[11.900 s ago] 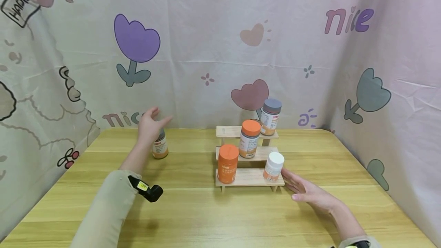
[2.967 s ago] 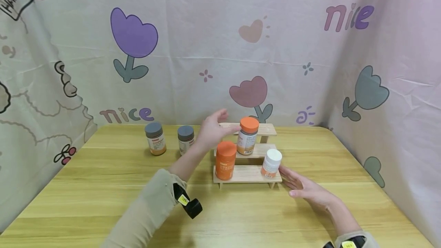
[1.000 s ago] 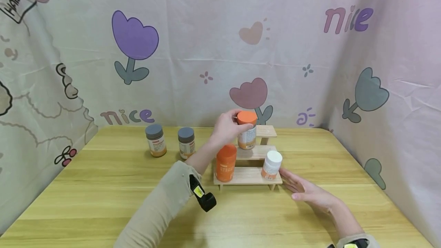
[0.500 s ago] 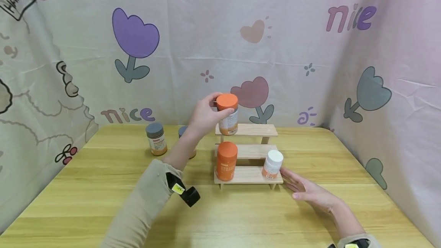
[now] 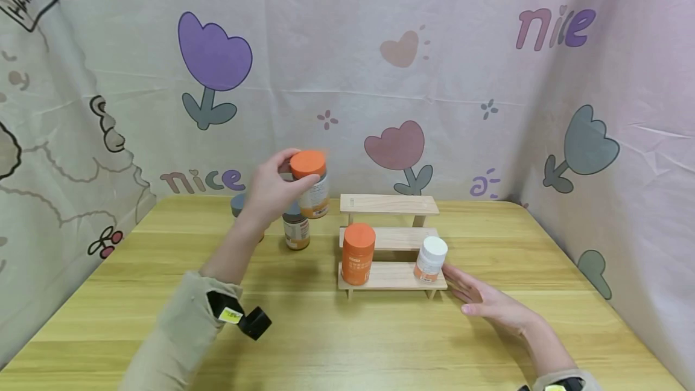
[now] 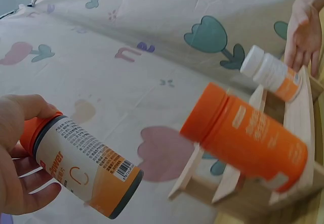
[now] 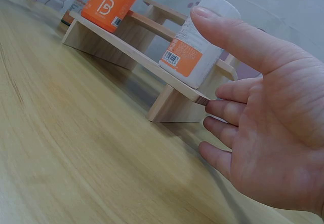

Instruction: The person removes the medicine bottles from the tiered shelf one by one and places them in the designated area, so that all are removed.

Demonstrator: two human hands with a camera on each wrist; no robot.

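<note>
My left hand [image 5: 271, 192] grips an orange-capped pill bottle [image 5: 315, 195] near its cap, holding it in the air left of the small wooden step rack [image 5: 393, 276]. In the left wrist view the held bottle [image 6: 86, 163] tilts across the frame, its label and barcode visible. My right hand [image 5: 491, 306] lies beside the rack's right end, fingers extended. Its fingertips meet the end of the lowest step in the right wrist view; whether they press it I cannot tell. An all-orange bottle [image 5: 358, 258] and a white-capped bottle [image 5: 431, 261] stand on that step.
Two grey-capped bottles stand on the wood-grain table to the left: one [image 5: 296, 231] just below the held bottle, the other [image 5: 238, 204] mostly behind my left hand. The rack's upper steps bear nothing. A printed curtain [image 5: 304, 47] encloses the back and sides.
Earlier, a grey-capped bottle went from the top step to the table. Since then my left hand has taken the orange-capped bottle off the middle step, raised it and carried it left. Right hand unchanged.
</note>
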